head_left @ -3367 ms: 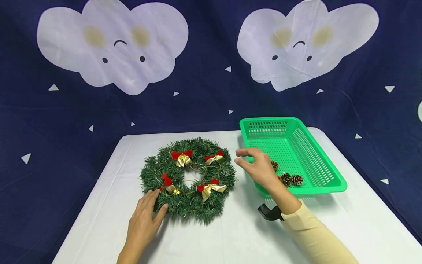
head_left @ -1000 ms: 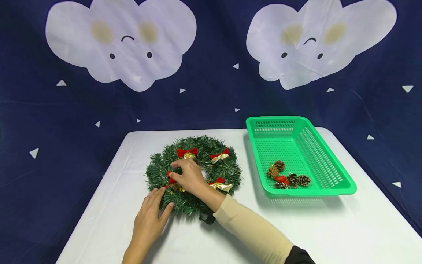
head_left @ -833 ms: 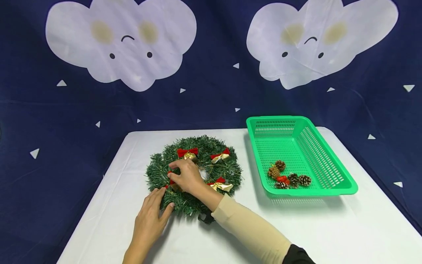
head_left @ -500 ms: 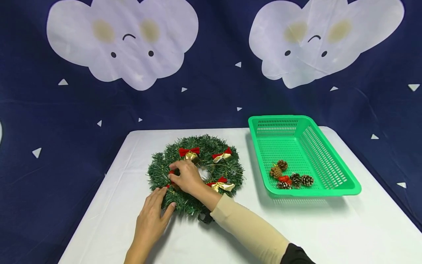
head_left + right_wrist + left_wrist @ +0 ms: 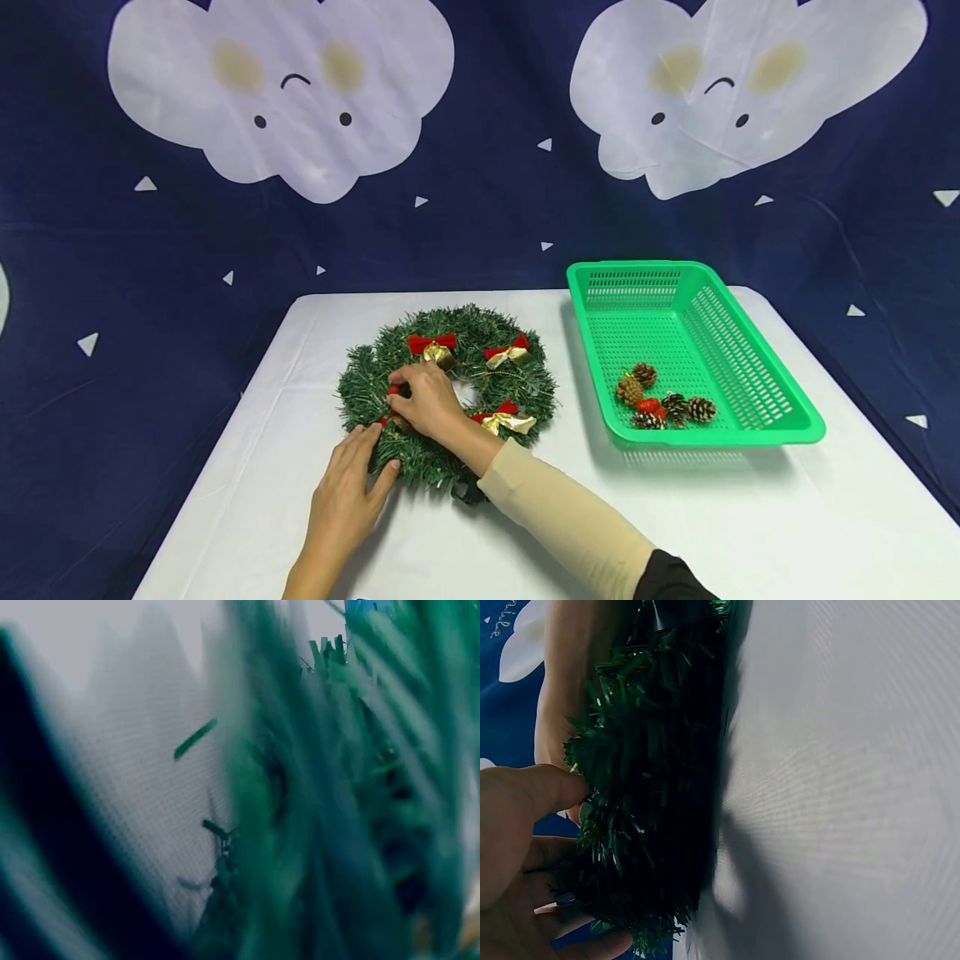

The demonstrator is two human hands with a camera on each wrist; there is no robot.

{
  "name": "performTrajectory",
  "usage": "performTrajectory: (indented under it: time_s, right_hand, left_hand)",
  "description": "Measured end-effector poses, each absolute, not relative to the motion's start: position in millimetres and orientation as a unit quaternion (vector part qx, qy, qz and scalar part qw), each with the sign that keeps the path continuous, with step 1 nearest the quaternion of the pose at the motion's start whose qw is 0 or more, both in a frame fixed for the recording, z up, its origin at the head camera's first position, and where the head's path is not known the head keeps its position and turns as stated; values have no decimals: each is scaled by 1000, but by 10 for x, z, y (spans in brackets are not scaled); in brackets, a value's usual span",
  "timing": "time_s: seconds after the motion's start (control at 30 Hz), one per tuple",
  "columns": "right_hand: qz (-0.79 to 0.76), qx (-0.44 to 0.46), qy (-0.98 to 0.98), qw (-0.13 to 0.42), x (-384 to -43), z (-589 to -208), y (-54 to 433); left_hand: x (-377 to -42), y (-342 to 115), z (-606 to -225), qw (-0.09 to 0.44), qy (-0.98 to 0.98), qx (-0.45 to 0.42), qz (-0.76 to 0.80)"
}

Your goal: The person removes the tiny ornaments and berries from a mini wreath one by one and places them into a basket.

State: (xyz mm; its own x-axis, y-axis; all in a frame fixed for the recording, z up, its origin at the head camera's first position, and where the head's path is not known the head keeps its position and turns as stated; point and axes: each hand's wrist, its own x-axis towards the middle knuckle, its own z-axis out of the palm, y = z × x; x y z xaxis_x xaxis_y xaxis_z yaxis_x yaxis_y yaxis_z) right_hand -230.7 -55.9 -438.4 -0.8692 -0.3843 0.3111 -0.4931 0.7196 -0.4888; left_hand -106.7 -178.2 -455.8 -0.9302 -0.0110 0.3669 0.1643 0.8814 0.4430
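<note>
A green wreath with red-and-gold bows lies on the white table. My right hand reaches over its left part, thumb and forefinger pinching the red bow there; the hand covers most of that bow. At the wreath's lower left edge rests my left hand, fingers extended, thumb apart. In the left wrist view the thumb and spread fingers of the left hand lie along the wreath's needles. Blurred green needles fill much of the right wrist view, where the right hand does not show.
On the right stands a green plastic basket. In its near left corner lie several pine cones and a red piece. A dark blue cloth with clouds hangs behind the table.
My right hand has gone from beside the basket leftward to the wreath's left bow, where its fingers work with small motions. The left hand stays at the wreath's edge. The head view has shifted slightly.
</note>
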Motion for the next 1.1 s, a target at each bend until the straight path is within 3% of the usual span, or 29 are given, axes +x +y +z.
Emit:
performTrajectory:
  time_s: [1.1]
  right_hand:
    - [359,226,-900,96,-2278,-4373,-514]
  left_hand:
    - [-1049,-1785,-4540,183,-954,-42,-234]
